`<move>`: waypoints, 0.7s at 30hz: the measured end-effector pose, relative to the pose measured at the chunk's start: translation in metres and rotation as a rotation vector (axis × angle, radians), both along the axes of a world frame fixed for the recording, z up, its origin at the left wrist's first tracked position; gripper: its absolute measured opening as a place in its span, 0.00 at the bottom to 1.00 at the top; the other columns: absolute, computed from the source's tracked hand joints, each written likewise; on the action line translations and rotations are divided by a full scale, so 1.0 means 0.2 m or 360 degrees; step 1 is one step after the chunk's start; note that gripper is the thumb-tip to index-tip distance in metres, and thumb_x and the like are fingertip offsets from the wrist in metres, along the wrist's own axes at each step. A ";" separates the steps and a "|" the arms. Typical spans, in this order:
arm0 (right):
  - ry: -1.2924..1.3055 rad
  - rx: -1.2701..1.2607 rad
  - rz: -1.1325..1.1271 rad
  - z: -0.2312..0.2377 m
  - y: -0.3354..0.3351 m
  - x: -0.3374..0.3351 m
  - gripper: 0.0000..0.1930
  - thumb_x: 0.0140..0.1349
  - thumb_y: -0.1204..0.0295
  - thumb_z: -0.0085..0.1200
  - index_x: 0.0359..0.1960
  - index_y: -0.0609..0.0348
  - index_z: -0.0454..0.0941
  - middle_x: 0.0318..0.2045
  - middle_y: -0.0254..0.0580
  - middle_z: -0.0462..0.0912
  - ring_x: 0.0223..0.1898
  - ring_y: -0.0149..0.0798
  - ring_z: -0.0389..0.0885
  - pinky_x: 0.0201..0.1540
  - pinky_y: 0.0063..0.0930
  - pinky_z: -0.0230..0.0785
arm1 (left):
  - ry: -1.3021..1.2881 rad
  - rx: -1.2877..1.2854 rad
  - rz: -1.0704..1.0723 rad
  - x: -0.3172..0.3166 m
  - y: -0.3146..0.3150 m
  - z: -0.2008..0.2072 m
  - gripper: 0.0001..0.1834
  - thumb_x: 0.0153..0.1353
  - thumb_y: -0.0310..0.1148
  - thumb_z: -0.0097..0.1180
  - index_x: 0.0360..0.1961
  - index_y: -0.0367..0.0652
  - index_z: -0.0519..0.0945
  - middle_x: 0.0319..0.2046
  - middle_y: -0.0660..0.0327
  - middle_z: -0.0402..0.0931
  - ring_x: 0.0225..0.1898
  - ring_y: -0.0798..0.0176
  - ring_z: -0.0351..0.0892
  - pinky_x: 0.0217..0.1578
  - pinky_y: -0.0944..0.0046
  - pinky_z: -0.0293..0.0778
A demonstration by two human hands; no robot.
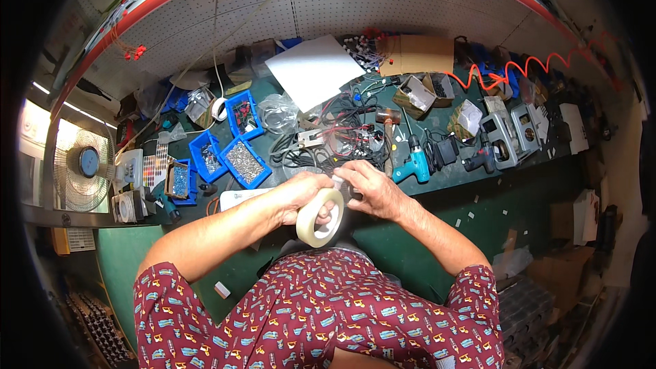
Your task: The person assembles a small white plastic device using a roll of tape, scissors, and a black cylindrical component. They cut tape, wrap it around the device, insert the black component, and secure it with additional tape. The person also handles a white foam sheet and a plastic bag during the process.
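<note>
Red patterned shirt (321, 314) fills the bottom of my view, and just above it my two hands meet over the edge of the green bench (478, 191). My left hand (301, 195) is wrapped around a roll of pale tape (320, 216), fingers through and over the ring, holding it on edge, tilted. My right hand (372, 188) is closed at the roll's top rim, pinching something small and dark there; I can't tell whether that's the tape's free end or a separate piece. I'd judge the roll light and stiff as a hoop, smooth on the outer face, sticky wherever the end lifts, so the rim and the core are the safe places to grip. Moving out: a teal cordless drill (413, 164) lies just beyond my right hand, near a tangle of black cables (301, 154). Further left, blue plastic bins (244, 162) hold small metal screws, shiny and loose. A white sheet (314, 72) leans flat at the back, beside a cardboard box (417, 55). Far left, a round desk fan (85, 164). Behind everything, white pegboard (342, 7) curves upward, and an orange coiled cord (519, 68) loops on the right.
</note>
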State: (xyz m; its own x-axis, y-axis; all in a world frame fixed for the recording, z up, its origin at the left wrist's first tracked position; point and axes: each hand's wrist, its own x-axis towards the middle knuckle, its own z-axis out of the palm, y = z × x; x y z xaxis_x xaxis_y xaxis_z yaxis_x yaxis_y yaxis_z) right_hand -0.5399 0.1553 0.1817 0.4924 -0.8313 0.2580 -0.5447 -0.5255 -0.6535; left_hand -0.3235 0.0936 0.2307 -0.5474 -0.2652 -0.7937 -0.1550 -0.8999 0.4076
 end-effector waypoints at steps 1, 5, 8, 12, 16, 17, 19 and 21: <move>-0.0030 0.0017 -0.0035 0.00 0.00 0.00 0.38 0.43 0.78 0.71 0.61 0.60 0.70 0.55 0.52 0.73 0.57 0.56 0.75 0.57 0.43 0.75 | 0.0025 -0.0014 0.0015 0.00 0.01 0.00 0.14 0.74 0.34 0.45 0.38 0.32 0.75 0.19 0.56 0.72 0.15 0.61 0.73 0.16 0.63 0.73; -0.0220 0.0078 -0.0140 -0.02 -0.02 0.03 0.33 0.43 0.77 0.71 0.56 0.62 0.74 0.54 0.52 0.73 0.55 0.56 0.77 0.55 0.42 0.76 | 0.0101 -0.0065 0.0108 0.00 0.04 0.02 0.15 0.75 0.34 0.44 0.39 0.32 0.76 0.19 0.56 0.74 0.15 0.60 0.74 0.20 0.59 0.78; -0.0285 0.0030 -0.0224 0.00 -0.02 0.06 0.31 0.43 0.76 0.72 0.54 0.63 0.75 0.53 0.52 0.75 0.54 0.56 0.78 0.55 0.42 0.76 | 0.0139 -0.0072 0.0184 0.01 0.05 0.03 0.16 0.75 0.35 0.43 0.37 0.31 0.75 0.19 0.55 0.74 0.16 0.60 0.75 0.21 0.59 0.78; -0.0299 -0.0081 -0.0289 -0.03 -0.04 0.07 0.30 0.44 0.75 0.72 0.53 0.64 0.75 0.50 0.52 0.79 0.53 0.56 0.79 0.55 0.44 0.75 | 0.0134 -0.0063 0.0324 -0.01 0.07 0.10 0.18 0.77 0.36 0.42 0.36 0.32 0.75 0.19 0.54 0.74 0.17 0.60 0.75 0.21 0.59 0.79; -0.0288 -0.0178 -0.0405 -0.05 -0.06 0.09 0.30 0.44 0.73 0.72 0.52 0.65 0.75 0.48 0.53 0.81 0.52 0.57 0.80 0.55 0.44 0.75 | 0.0227 -0.0165 0.0371 0.01 0.10 0.09 0.14 0.78 0.39 0.42 0.44 0.38 0.72 0.22 0.56 0.76 0.19 0.63 0.78 0.26 0.59 0.84; -0.0283 -0.0190 -0.0435 -0.05 -0.06 0.10 0.31 0.44 0.73 0.72 0.52 0.65 0.75 0.48 0.53 0.81 0.52 0.57 0.80 0.56 0.44 0.75 | 0.0238 -0.0199 0.0381 0.01 0.10 0.09 0.13 0.78 0.39 0.42 0.46 0.40 0.71 0.23 0.57 0.77 0.20 0.63 0.79 0.27 0.59 0.84; -0.0308 -0.0226 -0.0463 -0.06 -0.06 0.12 0.30 0.45 0.72 0.72 0.53 0.64 0.75 0.48 0.54 0.81 0.52 0.56 0.80 0.55 0.44 0.75 | 0.0247 -0.0185 0.0326 0.03 0.10 0.09 0.12 0.77 0.40 0.42 0.49 0.43 0.68 0.25 0.57 0.77 0.20 0.65 0.80 0.30 0.58 0.86; -0.0369 -0.0219 -0.0481 -0.07 -0.06 0.15 0.30 0.46 0.72 0.72 0.53 0.64 0.75 0.48 0.54 0.81 0.52 0.56 0.81 0.55 0.43 0.76 | 0.0247 -0.0162 0.0305 0.06 0.08 0.11 0.10 0.76 0.38 0.43 0.48 0.44 0.66 0.25 0.57 0.76 0.19 0.65 0.79 0.29 0.57 0.86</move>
State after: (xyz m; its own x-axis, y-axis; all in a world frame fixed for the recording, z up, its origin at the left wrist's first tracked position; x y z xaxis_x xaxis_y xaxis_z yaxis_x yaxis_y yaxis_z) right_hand -0.5101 0.1424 0.1676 0.1465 -0.8796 0.4527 -0.5345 -0.4554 -0.7120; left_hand -0.3123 0.1093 0.2520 -0.5926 -0.4500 -0.6681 0.0859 -0.8600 0.5030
